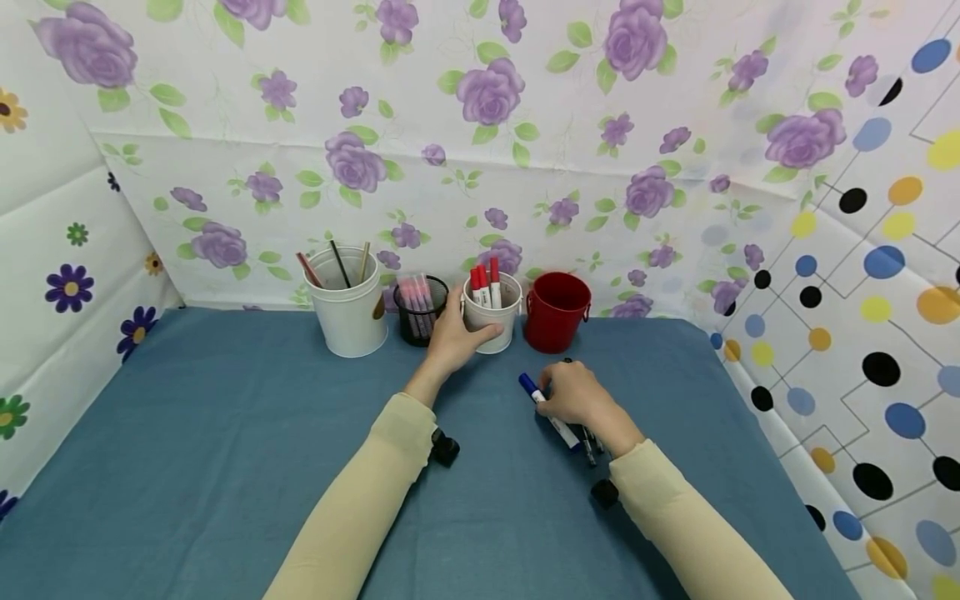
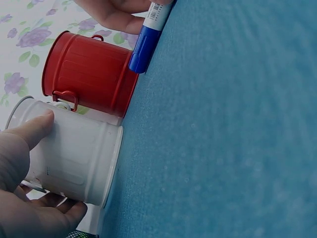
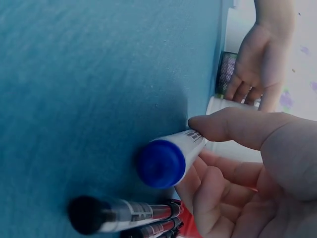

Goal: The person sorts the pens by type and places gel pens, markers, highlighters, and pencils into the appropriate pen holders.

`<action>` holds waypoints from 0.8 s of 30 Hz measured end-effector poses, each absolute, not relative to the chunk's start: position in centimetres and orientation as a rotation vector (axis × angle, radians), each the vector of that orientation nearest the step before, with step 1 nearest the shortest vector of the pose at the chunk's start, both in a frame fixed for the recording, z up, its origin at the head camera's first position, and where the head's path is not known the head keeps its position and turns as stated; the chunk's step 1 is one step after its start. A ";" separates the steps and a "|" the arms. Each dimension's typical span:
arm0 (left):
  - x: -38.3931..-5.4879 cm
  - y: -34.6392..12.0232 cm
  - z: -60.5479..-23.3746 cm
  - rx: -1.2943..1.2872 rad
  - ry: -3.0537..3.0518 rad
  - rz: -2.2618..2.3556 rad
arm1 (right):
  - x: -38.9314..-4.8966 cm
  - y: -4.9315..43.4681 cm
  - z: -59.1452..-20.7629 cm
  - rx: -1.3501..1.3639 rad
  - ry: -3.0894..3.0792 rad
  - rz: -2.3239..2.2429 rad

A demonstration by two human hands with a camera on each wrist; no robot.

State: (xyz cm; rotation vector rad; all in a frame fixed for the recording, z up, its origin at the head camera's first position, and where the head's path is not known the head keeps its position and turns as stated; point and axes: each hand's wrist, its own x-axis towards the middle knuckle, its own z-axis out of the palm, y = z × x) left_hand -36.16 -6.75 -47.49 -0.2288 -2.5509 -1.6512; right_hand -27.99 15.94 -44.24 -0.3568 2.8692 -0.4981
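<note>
My left hand (image 1: 452, 337) grips a small white bucket (image 1: 508, 327), thumb over its front and fingers round the side. Several red-capped markers (image 1: 483, 287) stand inside it. Low over the blue cloth, my right hand (image 1: 577, 396) pinches a blue-capped marker (image 1: 559, 428) between thumb and fingers. In the right wrist view, the marker's blue end (image 3: 161, 163) faces the camera. Black-ended pens (image 1: 589, 450) lie on the cloth beneath that hand, partly hidden by it. A red bucket (image 1: 557, 317) stands just right of the white one.
Left of the hands stand a larger white bucket (image 1: 351, 325) with a few sticks or pencils, and a black mesh cup (image 1: 415, 327) of pink pens. A blue cloth (image 1: 247, 433) covers the table. Flower-patterned sheeting (image 1: 420, 92) hangs right behind the containers.
</note>
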 end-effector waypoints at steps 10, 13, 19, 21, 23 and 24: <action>-36.1 -6.7 -47.3 -0.242 -2.541 -1.660 | -28.7 16.7 -42.8 -0.475 2.850 -0.696; -36.1 -6.7 -47.4 -0.237 -2.544 -1.658 | -28.9 16.8 -42.2 -0.515 2.869 -0.748; -36.0 -6.7 -47.4 -0.241 -2.533 -1.676 | -29.3 16.9 -41.2 -0.542 2.919 -0.871; -36.0 -6.7 -47.4 -0.244 -2.526 -1.684 | -29.5 16.8 -40.9 -0.538 2.935 -0.916; -36.0 -6.7 -47.3 -0.247 -2.521 -1.689 | -29.5 16.7 -40.6 -0.535 2.956 -0.956; -36.0 -6.7 -47.3 -0.247 -2.521 -1.690 | -29.6 16.7 -40.5 -0.537 2.968 -0.974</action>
